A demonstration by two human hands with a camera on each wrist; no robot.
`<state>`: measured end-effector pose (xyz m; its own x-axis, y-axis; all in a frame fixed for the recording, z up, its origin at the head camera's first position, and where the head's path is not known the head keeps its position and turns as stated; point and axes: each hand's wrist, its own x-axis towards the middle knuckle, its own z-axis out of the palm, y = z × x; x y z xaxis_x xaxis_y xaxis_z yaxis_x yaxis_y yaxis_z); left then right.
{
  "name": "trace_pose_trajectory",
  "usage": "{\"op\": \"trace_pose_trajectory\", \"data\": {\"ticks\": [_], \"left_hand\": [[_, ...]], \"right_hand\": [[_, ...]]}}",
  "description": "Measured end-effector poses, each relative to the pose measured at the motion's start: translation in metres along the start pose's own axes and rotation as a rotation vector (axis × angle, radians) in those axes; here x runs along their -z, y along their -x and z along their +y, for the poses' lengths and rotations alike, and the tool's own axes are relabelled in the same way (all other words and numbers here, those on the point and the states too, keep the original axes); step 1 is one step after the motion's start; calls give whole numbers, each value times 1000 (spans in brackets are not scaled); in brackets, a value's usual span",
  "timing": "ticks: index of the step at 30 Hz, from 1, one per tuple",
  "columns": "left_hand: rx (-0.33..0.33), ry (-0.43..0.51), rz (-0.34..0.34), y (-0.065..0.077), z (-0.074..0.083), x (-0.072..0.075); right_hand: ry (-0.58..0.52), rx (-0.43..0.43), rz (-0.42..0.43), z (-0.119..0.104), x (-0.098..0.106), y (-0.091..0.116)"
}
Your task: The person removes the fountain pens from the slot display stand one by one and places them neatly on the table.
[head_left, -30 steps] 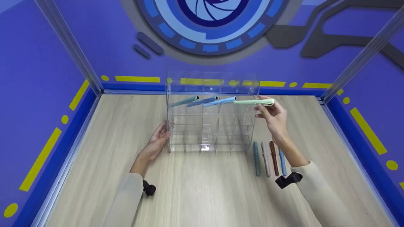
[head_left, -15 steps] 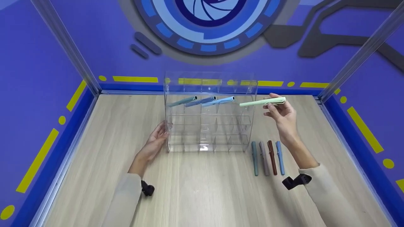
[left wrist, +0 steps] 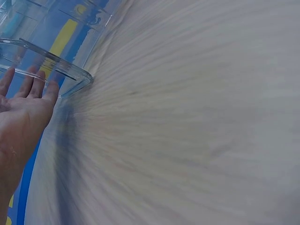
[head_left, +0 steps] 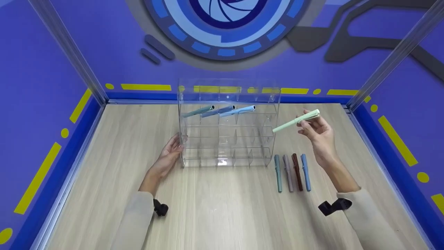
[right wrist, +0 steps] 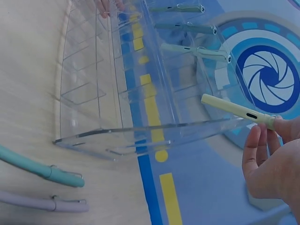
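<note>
A clear acrylic display rack (head_left: pixel 227 137) with small compartments stands upright at the back of the table. Three pens, a teal one (head_left: pixel 199 111), a darker blue one (head_left: pixel 218 111) and a light blue one (head_left: pixel 238 111), lie slanted in its upper tier. Beside the rack's right side, my right hand (head_left: pixel 321 140) pinches a pale green pen (head_left: pixel 293 122) by its clip end. The pen's other end points down-left at the rack's right edge; whether they touch I cannot tell. My left hand (head_left: pixel 165 158) rests with fairly straight fingers (left wrist: pixel 35 86) against the rack's left side.
Several pens lie side by side in front of the rack's right corner: teal (head_left: pixel 278 173), greyish mauve (head_left: pixel 288 173), dark brown (head_left: pixel 297 172) and blue (head_left: pixel 306 172). Blue panels with metal posts (head_left: pixel 395 55) enclose the wooden table (head_left: pixel 222 208) at the back and sides.
My right hand has drawn the pale green pen out of the rack's upper tier to the right. The pen's left end has tipped downward. My left hand stays at the rack.
</note>
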<state>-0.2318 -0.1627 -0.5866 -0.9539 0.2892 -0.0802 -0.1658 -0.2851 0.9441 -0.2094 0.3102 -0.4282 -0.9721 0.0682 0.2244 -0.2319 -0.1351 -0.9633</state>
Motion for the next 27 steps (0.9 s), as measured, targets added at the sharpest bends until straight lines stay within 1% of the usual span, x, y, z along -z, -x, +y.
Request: {"op": "trace_pose_trajectory", "data": {"ticks": [6, 13, 16, 21, 25, 27], "left_hand": [[-4, 18, 5, 0, -2, -2], [-15, 0, 17, 2, -1, -2], [-13, -12, 14, 1, -1, -1], [-27, 4, 17, 0, -1, -3], [-38, 17, 9, 0, -1, -4], [-33, 20, 8, 2, -1, -2]], "right_hand": [[-28, 5, -5, 5, 15, 6], [-10, -22, 17, 11, 25, 10], [-27, -31, 21, 15, 30, 11], [-80, -61, 28, 19, 42, 12], [-95, -97, 40, 24, 51, 12], [-78, -117, 45, 26, 55, 11]]}}
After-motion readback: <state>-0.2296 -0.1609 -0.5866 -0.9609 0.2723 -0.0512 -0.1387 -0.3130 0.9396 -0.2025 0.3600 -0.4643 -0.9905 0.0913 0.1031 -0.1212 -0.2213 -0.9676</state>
